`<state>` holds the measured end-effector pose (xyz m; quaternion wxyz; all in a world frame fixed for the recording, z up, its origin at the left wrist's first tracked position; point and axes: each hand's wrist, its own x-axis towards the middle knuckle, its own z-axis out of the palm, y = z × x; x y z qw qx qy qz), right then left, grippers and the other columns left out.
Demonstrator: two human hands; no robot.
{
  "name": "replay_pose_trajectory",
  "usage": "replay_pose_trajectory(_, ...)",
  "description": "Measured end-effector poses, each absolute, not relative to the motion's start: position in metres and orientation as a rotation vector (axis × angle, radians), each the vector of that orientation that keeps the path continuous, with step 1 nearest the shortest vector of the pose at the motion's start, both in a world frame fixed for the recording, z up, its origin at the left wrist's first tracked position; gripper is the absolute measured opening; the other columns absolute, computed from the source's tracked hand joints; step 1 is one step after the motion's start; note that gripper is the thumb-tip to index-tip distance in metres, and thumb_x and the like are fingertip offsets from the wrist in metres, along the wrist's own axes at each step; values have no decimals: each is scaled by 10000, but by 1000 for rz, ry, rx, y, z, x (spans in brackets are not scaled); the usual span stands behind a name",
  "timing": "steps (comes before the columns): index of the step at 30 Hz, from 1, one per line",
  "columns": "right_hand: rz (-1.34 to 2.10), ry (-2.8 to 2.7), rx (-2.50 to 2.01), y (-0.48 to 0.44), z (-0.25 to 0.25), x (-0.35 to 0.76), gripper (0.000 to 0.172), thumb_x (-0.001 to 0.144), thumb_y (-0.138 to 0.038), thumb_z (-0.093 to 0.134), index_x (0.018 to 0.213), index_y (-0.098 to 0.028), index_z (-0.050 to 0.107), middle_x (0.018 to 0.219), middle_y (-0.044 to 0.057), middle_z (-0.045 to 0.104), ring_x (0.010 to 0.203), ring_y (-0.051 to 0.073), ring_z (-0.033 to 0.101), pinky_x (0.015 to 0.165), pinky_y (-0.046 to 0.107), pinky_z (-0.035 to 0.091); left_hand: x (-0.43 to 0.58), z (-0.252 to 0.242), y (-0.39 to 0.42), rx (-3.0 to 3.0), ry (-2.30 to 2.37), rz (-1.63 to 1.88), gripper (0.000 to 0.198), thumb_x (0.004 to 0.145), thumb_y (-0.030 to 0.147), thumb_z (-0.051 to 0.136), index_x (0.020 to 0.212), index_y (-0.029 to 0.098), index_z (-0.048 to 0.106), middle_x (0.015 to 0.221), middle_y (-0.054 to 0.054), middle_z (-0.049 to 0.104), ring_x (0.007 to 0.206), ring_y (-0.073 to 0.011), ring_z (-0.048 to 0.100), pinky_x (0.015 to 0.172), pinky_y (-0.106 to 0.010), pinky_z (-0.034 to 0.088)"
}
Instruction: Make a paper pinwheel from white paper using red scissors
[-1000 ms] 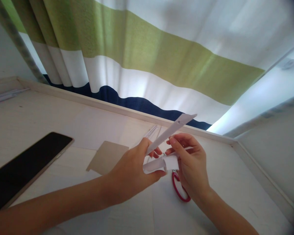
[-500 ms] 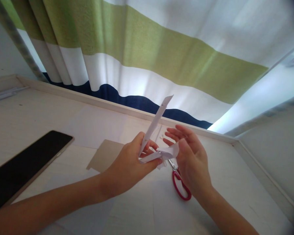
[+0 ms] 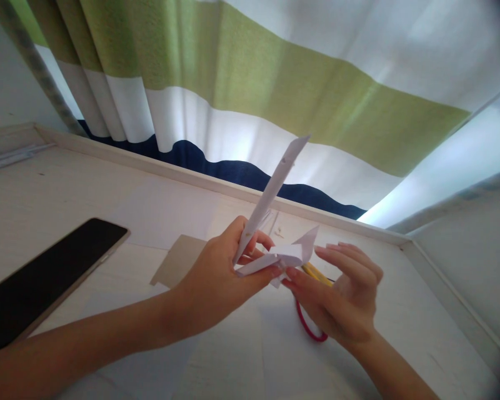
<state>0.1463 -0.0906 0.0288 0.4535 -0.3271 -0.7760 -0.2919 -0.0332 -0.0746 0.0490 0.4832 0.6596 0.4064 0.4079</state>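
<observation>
My left hand [image 3: 220,272] is closed around a folded white paper strip [image 3: 270,194]. One flat end of the strip sticks up and away to the upper right. Its lower part bends toward my right hand and ends in a loop with a pointed flap. My right hand [image 3: 341,294] is open, with its thumb tip against the paper beside my left thumb and its other fingers stretched out near the flap. Beneath the right hand lie scissors with a red handle [image 3: 312,331], mostly covered. A yellow object [image 3: 317,273] shows behind its fingers, its kind unclear.
A dark-screened phone [image 3: 54,272] lies on the white table at left. Beside my left wrist is a beige card [image 3: 177,258]. White paper sheets [image 3: 162,211] are spread on the tabletop. A raised rim [image 3: 150,166] runs along the back below a striped curtain [image 3: 275,66].
My right hand has moved right and down, from behind the paper loop to its near side, with its thumb now by my left thumb. The paper's flap has sprung up, and the yellow object has appeared.
</observation>
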Motion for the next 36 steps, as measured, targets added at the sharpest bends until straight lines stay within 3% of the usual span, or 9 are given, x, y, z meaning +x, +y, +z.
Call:
replay_pose_trajectory(11, -660, -1997, -815, -92, 32, 153, 176, 620, -165, 710, 725, -277, 623, 916, 18, 520, 865, 194, 496, 764, 401, 442, -33, 57, -75, 1678, 955, 1014, 230, 693, 255, 604, 648, 196, 386, 793, 29, 632, 618, -101, 593, 605, -218, 491)
replay_pose_trajectory(33, -702, -2044, -855, -96, 30, 146, 207, 597, -185, 727, 748, -262, 607, 935, 28, 538, 865, 206, 512, 804, 438, 419, -33, 41, -72, 1574, 1003, 1035, 192, 706, 222, 573, 703, 208, 381, 746, 25, 641, 631, -128, 591, 540, -223, 467)
replay_pose_trajectory(36, -651, -2070, -893, -97, 31, 145, 206, 617, -259, 711, 796, -250, 611, 969, 50, 525, 898, 233, 498, 824, 464, 401, -33, 40, -71, 1590, 1046, 1075, 209, 699, 246, 583, 706, 206, 379, 728, 25, 642, 627, -132, 591, 548, -229, 469)
